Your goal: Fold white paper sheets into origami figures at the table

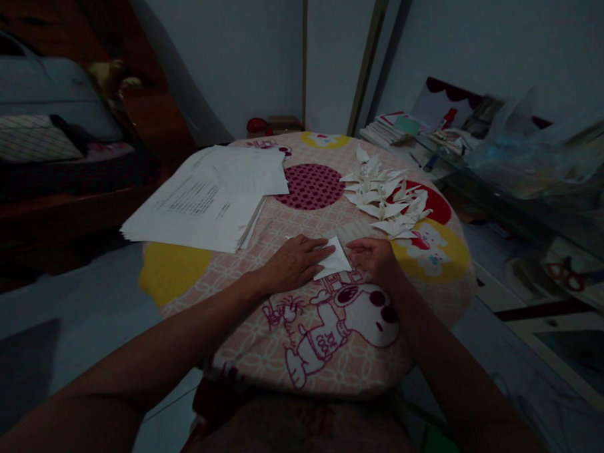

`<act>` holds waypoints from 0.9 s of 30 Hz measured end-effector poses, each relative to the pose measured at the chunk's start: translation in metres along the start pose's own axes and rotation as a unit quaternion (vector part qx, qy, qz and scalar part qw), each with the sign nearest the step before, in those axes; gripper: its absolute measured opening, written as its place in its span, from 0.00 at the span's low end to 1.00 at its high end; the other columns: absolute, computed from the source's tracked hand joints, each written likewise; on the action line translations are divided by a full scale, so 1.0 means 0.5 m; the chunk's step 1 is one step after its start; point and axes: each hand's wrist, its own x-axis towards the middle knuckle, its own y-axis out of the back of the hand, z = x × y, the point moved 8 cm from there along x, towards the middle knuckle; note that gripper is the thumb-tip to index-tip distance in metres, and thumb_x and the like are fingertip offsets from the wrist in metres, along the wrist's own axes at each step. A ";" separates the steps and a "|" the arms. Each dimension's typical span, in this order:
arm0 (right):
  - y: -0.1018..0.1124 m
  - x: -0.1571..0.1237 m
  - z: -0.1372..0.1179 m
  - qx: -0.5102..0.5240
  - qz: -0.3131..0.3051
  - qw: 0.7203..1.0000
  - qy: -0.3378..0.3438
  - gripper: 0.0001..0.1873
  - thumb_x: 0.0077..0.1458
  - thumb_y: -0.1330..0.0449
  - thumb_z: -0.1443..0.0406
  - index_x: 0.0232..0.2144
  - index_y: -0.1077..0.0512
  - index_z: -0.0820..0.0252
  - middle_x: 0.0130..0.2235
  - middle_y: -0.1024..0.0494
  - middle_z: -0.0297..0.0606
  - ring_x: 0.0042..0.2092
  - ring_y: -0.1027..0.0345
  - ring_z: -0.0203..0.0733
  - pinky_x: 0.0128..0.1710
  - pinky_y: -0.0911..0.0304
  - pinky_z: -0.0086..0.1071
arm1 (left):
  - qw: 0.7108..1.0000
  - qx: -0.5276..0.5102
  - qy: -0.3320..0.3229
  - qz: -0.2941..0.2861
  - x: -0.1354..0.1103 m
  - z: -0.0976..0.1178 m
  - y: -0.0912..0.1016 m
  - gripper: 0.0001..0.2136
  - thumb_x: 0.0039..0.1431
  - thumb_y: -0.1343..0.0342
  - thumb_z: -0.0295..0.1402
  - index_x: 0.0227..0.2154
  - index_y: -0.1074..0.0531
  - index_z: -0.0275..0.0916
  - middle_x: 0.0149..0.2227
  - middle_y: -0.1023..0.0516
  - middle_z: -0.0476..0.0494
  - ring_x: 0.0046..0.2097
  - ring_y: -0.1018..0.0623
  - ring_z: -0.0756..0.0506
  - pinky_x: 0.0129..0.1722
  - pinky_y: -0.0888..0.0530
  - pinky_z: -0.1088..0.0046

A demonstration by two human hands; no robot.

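A small folded piece of white paper (336,260) lies on the cloth-covered round table in front of me. My left hand (296,261) rests over its left part, palm down, with fingers stretched flat on it. Close by the paper's right edge, my right hand (377,258) is closed, its thumb and fingers curled together. Whether anything is pinched in them I cannot make out. Behind the hands lies a pale paper strip (357,230), partly hidden. Several folded white paper cranes (383,195) are heaped just beyond my right hand.
A thick stack of printed sheets (208,194) lies at the table's back left. The patterned tablecloth (262,231) covers the round table. To the right, a glass-topped stand (484,175) holds a plastic bag (533,149) and papers. A wooden seat (152,123) with bags stands at left.
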 end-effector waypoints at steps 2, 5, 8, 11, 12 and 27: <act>0.004 -0.002 0.003 0.012 0.000 1.000 -0.015 0.19 0.44 0.36 0.62 0.38 0.19 0.66 0.26 0.20 0.40 0.25 0.29 0.40 0.26 0.33 0.31 | 1.000 -0.008 0.002 0.004 -0.001 0.000 0.002 0.24 0.72 0.56 0.42 0.66 0.38 0.41 0.65 0.33 0.34 0.55 0.28 0.38 0.54 0.33 0.57; 0.001 -0.004 -0.002 0.007 -0.011 1.000 -0.012 0.17 0.44 0.36 0.62 0.36 0.19 0.65 0.25 0.20 0.40 0.27 0.27 0.42 0.28 0.32 0.33 | 0.999 -0.029 0.001 0.021 -0.003 0.000 0.007 0.26 0.72 0.55 0.42 0.67 0.41 0.38 0.64 0.32 0.31 0.57 0.29 0.37 0.55 0.32 0.56; -0.004 -0.003 -0.004 0.008 -0.021 1.000 -0.002 0.16 0.44 0.37 0.62 0.36 0.19 0.65 0.27 0.19 0.41 0.30 0.24 0.45 0.30 0.30 0.34 | 0.997 -0.058 0.010 0.050 -0.003 -0.001 0.019 0.25 0.72 0.57 0.42 0.66 0.39 0.36 0.60 0.29 0.30 0.57 0.28 0.36 0.55 0.31 0.56; -0.006 -0.003 0.002 0.014 -0.030 0.999 -0.005 0.16 0.43 0.37 0.63 0.35 0.19 0.65 0.28 0.19 0.41 0.31 0.24 0.44 0.32 0.29 0.34 | 0.995 -0.074 0.044 0.051 0.000 -0.008 0.027 0.22 0.72 0.58 0.42 0.58 0.31 0.35 0.53 0.25 0.32 0.51 0.25 0.38 0.52 0.28 0.59; -0.007 -0.002 0.004 0.016 -0.033 0.999 -0.007 0.16 0.42 0.36 0.63 0.35 0.19 0.65 0.29 0.18 0.41 0.31 0.24 0.44 0.32 0.29 0.34 | 0.995 -0.073 0.054 0.039 0.002 -0.009 0.026 0.20 0.71 0.57 0.42 0.54 0.28 0.35 0.49 0.24 0.33 0.49 0.25 0.39 0.50 0.27 0.60; -0.007 0.000 0.015 0.036 -0.035 0.998 -0.029 0.18 0.37 0.35 0.63 0.35 0.19 0.65 0.29 0.18 0.41 0.30 0.26 0.42 0.29 0.32 0.32 | 0.986 -0.094 0.131 -0.051 0.080 0.036 -0.003 0.13 0.59 0.41 0.42 0.40 0.26 0.37 0.41 0.23 0.41 0.40 0.23 0.42 0.40 0.29 0.68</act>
